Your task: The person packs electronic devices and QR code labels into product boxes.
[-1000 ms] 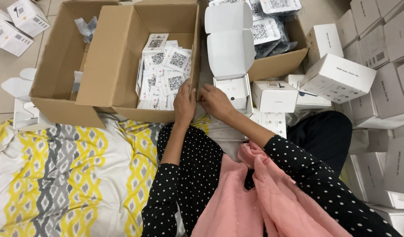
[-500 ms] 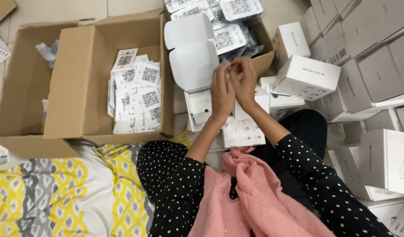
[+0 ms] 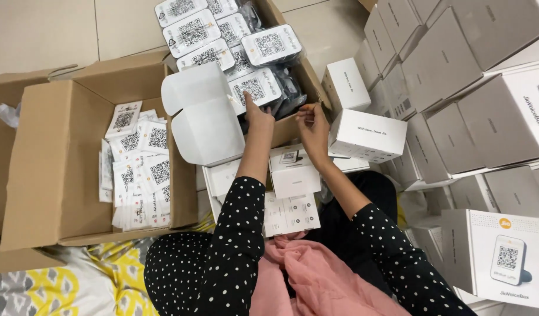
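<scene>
My left hand [image 3: 259, 119] reaches into a brown carton [image 3: 309, 76] filled with white devices in clear bags. Its fingertips rest on the lower edge of one bagged device [image 3: 253, 86]. My right hand [image 3: 314, 127] hovers just right of it at the carton's near rim, fingers loosely curled, holding nothing I can see. Below my wrists an open white box [image 3: 294, 172] lies on my lap, on top of a printed white leaflet [image 3: 293, 213]. An empty white box with raised flaps [image 3: 202, 123] stands left of my left forearm.
A big brown carton [image 3: 52, 164] at left holds several white leaflets [image 3: 141, 169]. Closed white boxes [image 3: 369, 136] pile up at right, with taller stacks [image 3: 486, 88] behind. A pink scarf [image 3: 316, 281] lies on my lap; patterned yellow cloth [image 3: 76, 287] covers the floor.
Both hands moved up from the boxes on my lap to the carton of bagged devices. The view shifted right, so the leaflet carton slid left.
</scene>
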